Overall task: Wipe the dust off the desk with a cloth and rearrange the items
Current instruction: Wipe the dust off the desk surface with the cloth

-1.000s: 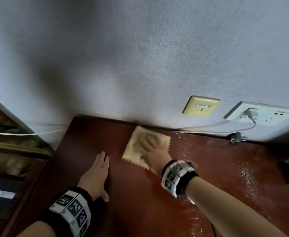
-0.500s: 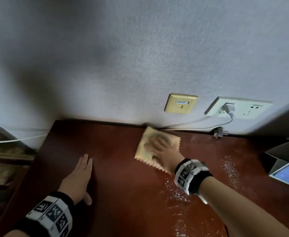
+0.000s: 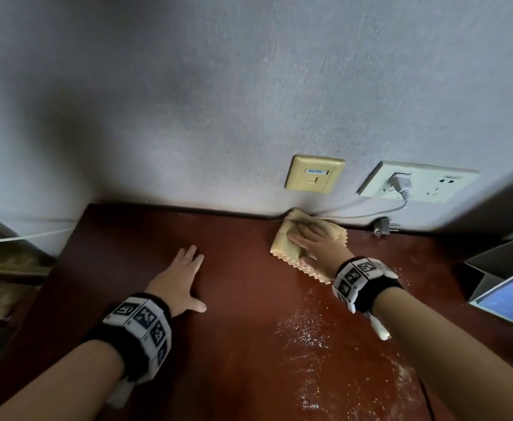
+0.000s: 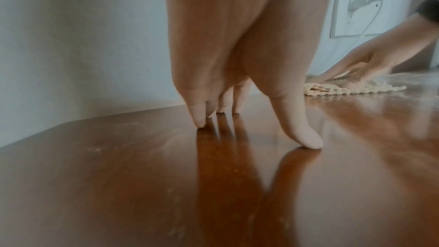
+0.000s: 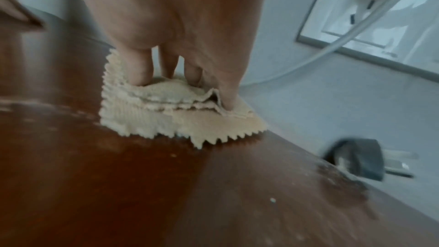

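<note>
While your right hand (image 3: 319, 243) presses flat on the cloth (image 3: 285, 246) at the wall, left hand (image 3: 176, 284) splayed flat on the table (image 3: 243, 344), sweep it over the dust (image 3: 306, 329).

Beige cloth (image 3: 285, 243) on reddish-brown desk (image 3: 234, 344) with white dust (image 3: 306, 329).

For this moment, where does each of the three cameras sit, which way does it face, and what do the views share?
Head: above, looking down at the desk and wall; shows both forearms, the left hand flat, the right hand on the cloth.
Left wrist: low, along straight fingers touching the desk.
Right wrist: low, along fingers pressing the cloth, the loose plug at the right.
Shared: cloth, desk and wall socket show in all three.
</note>
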Motion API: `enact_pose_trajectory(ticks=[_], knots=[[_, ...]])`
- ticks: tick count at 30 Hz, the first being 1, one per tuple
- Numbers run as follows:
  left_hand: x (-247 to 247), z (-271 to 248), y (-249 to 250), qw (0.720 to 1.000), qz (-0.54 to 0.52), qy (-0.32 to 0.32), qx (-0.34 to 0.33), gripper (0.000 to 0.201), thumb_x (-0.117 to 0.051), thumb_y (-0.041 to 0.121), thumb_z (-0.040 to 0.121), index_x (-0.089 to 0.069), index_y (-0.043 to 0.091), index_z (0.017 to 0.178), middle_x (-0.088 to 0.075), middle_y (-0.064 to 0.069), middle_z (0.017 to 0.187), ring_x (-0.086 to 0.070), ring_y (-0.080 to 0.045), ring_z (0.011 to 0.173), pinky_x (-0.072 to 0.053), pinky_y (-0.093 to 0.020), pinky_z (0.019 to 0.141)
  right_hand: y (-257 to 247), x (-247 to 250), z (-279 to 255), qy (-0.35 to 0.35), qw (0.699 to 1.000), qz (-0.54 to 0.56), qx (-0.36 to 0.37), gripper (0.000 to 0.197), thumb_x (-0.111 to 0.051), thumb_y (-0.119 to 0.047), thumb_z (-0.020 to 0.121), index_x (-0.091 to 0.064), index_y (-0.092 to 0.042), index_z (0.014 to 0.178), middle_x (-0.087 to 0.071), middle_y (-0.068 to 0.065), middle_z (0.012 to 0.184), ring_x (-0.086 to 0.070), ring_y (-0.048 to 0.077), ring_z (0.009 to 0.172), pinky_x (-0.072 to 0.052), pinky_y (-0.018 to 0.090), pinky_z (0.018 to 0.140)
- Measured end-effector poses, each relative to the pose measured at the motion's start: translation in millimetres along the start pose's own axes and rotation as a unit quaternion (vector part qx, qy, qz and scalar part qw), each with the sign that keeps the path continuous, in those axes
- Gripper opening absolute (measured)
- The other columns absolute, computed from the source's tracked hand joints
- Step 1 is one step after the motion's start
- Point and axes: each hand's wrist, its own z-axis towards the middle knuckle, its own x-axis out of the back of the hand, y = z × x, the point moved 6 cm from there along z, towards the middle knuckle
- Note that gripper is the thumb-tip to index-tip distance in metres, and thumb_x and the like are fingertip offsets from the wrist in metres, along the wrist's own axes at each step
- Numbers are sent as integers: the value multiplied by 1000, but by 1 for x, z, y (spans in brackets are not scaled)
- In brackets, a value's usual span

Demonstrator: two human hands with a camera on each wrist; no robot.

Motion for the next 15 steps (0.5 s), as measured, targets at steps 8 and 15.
enact_pose_trajectory(ticks=[8,15], knots=[[-6,9,26,1000,25,0,-8,106,-73,32,80,2,16,153,18,2,158,14,-13,147,-19,-31,118,-37,-9,-50,21,994,-19,105,66,-47,-30,92,-8,-31,146,-1,-7,154,4,23,145,12,41,114],[-8,10,27,1000,26,-1,6,107,-74,29,79,2,15,153,18,2,158,14,-13,147,-21,-32,118,58,-3,-23,-15,979,102,-174,72,-48,-33,96,-5,-18,152,0,6,159,6,25,146,-4,42,119]])
